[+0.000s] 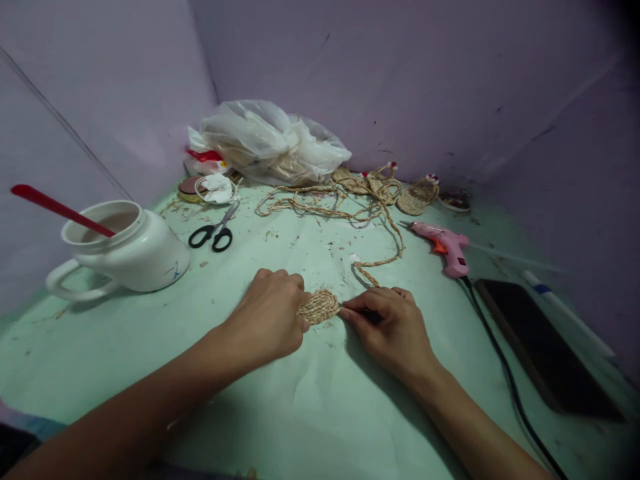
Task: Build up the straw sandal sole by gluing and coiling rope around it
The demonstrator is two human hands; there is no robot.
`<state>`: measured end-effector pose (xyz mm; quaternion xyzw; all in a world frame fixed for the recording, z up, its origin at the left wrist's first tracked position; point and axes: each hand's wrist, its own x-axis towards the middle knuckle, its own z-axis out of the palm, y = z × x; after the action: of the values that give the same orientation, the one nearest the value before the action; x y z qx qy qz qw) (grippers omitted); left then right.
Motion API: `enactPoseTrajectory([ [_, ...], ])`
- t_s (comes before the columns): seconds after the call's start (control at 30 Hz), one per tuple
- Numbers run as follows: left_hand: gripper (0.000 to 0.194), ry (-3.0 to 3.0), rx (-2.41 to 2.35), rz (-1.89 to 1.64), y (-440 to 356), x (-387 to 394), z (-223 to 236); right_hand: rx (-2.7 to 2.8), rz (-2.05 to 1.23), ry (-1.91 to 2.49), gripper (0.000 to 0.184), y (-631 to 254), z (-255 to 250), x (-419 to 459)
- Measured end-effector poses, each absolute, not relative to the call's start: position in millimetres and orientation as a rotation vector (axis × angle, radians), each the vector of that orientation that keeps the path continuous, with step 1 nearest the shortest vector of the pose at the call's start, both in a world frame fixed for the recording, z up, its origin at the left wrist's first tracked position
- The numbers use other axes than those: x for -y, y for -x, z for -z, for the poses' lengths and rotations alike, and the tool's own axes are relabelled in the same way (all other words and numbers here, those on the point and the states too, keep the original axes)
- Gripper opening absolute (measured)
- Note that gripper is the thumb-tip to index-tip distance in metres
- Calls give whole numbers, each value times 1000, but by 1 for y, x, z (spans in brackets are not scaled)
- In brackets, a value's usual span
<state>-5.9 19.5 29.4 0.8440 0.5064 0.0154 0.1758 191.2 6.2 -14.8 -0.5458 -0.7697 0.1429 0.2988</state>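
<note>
My left hand (277, 310) is closed on the left end of a small oval coil of braided straw cord (320, 307), held above the table. At the coil's right edge, my right hand (390, 320) pinches between thumb and index finger what looks like the cord running off it. The loose braided cord (393, 260) emerges behind my right hand and winds back to a tangled length at the rear of the table. My left fingers hide part of the coil.
A pink glue gun (447, 247) and a dark phone (545, 347) lie at right. At left are scissors (215, 233) and a white mug (145, 250) holding a red stick (60, 208). Behind sit a plastic bag (275, 143), woven straw pieces (417, 197) and a round lid (190, 190).
</note>
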Motion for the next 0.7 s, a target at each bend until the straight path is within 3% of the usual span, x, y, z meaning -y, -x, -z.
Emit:
enactPoseTrajectory([
  [0.23,16,-2351,-1458,-24,5,-19,-32,1995,-387,1531,1,-188,16,-9],
  [0.43,34,-2322,-1599,-112,-4,-13,-26,2034,-396,1529,5,-186,13,-12],
  [0.7,17,-2308,-1543,-228,-8,-13,-19,2091,-442,1456,4,-194,11,-13],
])
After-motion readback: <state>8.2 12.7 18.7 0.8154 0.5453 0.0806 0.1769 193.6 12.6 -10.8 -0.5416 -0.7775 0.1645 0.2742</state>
